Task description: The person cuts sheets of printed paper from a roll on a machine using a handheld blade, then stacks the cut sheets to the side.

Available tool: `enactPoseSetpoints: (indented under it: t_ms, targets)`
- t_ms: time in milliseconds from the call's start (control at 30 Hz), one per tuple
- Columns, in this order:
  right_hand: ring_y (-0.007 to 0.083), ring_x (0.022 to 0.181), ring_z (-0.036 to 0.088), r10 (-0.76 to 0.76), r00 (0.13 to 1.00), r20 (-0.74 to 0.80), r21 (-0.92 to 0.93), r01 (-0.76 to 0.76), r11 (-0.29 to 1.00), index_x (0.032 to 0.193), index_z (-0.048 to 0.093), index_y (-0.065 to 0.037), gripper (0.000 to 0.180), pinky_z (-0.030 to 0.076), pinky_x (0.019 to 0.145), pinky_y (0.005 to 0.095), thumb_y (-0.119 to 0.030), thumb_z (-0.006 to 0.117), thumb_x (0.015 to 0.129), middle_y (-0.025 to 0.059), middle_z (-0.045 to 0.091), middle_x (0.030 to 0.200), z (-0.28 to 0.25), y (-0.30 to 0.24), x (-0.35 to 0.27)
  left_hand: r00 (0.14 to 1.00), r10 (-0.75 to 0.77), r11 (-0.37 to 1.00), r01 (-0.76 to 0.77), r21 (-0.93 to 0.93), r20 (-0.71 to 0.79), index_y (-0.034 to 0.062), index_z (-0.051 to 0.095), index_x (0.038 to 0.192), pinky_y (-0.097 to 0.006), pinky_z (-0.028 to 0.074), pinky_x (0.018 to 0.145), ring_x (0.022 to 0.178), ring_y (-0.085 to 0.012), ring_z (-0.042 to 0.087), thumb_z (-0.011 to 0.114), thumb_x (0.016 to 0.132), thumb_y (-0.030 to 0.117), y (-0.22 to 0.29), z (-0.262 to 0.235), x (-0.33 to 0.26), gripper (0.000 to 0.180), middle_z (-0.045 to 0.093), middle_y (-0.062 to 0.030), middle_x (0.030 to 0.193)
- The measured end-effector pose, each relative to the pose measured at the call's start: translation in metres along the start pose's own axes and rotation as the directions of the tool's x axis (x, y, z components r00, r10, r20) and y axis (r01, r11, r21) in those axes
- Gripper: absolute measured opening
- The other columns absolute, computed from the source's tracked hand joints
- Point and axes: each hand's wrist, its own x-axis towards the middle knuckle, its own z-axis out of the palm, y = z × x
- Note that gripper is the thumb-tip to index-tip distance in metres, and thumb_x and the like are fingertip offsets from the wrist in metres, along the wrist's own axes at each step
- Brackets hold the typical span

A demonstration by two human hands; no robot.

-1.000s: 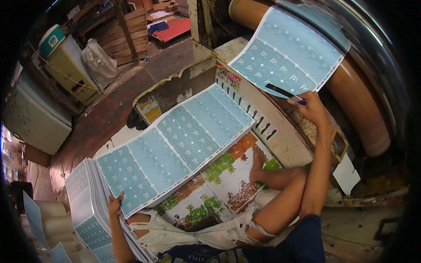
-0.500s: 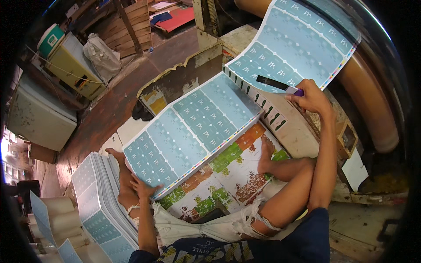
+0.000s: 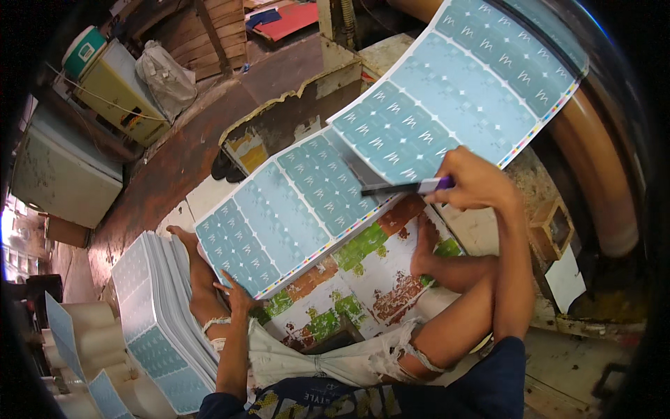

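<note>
A long pale-blue printed sheet (image 3: 300, 202) with rows of small squares stretches across my lap and curves up at the far right. My left hand (image 3: 237, 292) grips its near lower edge. My right hand (image 3: 474, 185) holds a dark knife with a purple handle (image 3: 408, 187), its blade lying on the sheet near the bend. I sit with bare legs crossed on a worn board (image 3: 363, 272) with flaking green and orange paint.
A thick stack of the same blue sheets (image 3: 157, 321) lies at my left. White paper rolls (image 3: 87, 335) stand at the lower left. A large brown cylinder (image 3: 600, 181) runs down the right. A pale cabinet (image 3: 59, 174), a yellow box and a sack sit at the far left.
My left hand has shifted rightward along the sheet's lower edge. My right hand has brought the knife down and left onto the sheet, which now lies closer to me.
</note>
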Motion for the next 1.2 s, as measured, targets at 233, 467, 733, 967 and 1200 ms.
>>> enactPoseSetpoints:
  t_ms: [233, 467, 733, 967, 1200]
  targets:
    - [0.0265, 0.051, 0.063, -0.205, 0.900, 0.384, 0.068, 0.194, 0.979, 0.066, 0.067, 0.003, 0.021, 0.048, 0.050, 0.0350, -0.016, 0.074, 0.069, 0.0165, 0.061, 0.054, 0.022, -0.017, 0.011, 0.946, 0.315, 0.780, -0.212, -0.588, 0.077, -0.0058, 0.040, 0.137, -0.045, 0.040, 0.103, 0.125, -0.0373, 0.048, 0.086, 0.066, 0.043, 0.160, -0.036, -0.043, 0.098, 0.053, -0.0245, 0.129]
    - [0.0143, 0.047, 0.062, -0.182, 0.794, 0.579, 0.183, 0.090, 0.979, 0.064, 0.068, 0.001, 0.024, 0.047, 0.046, 0.0275, -0.019, 0.073, 0.078, 0.0067, 0.062, 0.051, 0.036, -0.029, 0.018, 0.605, 0.748, -0.350, 0.707, -0.614, 0.271, 0.0027, 0.047, 0.130, -0.037, 0.047, 0.097, 0.114, -0.0242, 0.056, 0.060, 0.094, 0.040, 0.349, -0.116, -0.092, 0.053, 0.056, -0.0122, 0.125]
    - [0.0071, 0.053, 0.058, 0.112, 0.916, 0.386, 0.226, -0.211, 0.951, 0.077, 0.075, -0.004, 0.034, 0.044, 0.046, 0.0241, -0.038, 0.074, 0.081, 0.0005, 0.068, 0.064, 0.006, 0.039, 0.007, 0.762, 0.509, -0.161, 0.541, -0.825, 0.400, -0.0003, 0.041, 0.128, -0.036, 0.056, 0.087, 0.100, -0.0239, 0.062, 0.070, 0.085, 0.004, 0.318, -0.088, -0.087, 0.052, 0.057, -0.0137, 0.114]
    - [0.0104, 0.061, 0.063, 0.424, 0.857, -0.293, 0.482, -0.250, 0.840, 0.082, 0.074, -0.001, 0.040, 0.043, 0.048, 0.0255, -0.040, 0.071, 0.084, 0.0047, 0.068, 0.068, -0.022, 0.108, -0.016, 0.807, 0.503, -0.130, 0.424, -0.896, 0.309, -0.0043, 0.047, 0.122, -0.035, 0.058, 0.081, 0.093, -0.0201, 0.064, 0.069, 0.086, 0.007, 0.267, -0.098, -0.085, 0.044, 0.061, -0.0114, 0.106]
    - [0.0084, 0.054, 0.056, 0.472, 0.409, -0.781, 0.430, -0.195, 0.881, 0.080, 0.073, -0.001, 0.042, 0.042, 0.050, 0.0259, -0.042, 0.069, 0.086, 0.0043, 0.064, 0.061, -0.046, 0.155, -0.026, 0.834, 0.436, -0.031, 0.390, -0.920, 0.339, -0.0048, 0.049, 0.121, -0.034, 0.057, 0.078, 0.092, -0.0203, 0.063, 0.069, 0.087, 0.007, 0.255, -0.105, -0.096, 0.041, 0.061, -0.0118, 0.107]
